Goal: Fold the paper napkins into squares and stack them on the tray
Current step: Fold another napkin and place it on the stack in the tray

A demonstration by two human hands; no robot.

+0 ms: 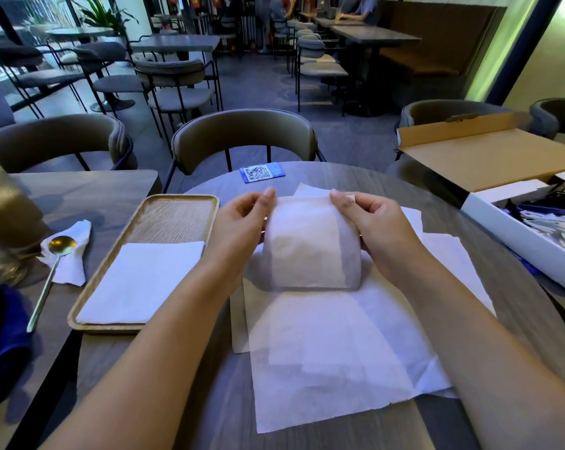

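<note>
You can see a gold spoon (57, 251) on your left, a QR card (261, 173) ahead, and an open box (489, 164) on your right

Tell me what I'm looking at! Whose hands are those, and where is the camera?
There is no machine here. A person wears a camera on their head, so you see their own two arms from above. The left hand and the right hand pinch the top corners of a white paper napkin, bending it over to fold it. More unfolded napkins lie under it on the round table. On the left is a wooden tray with a folded napkin already on it, and beside that a gold spoon. An open cardboard box sits on the right.
</note>
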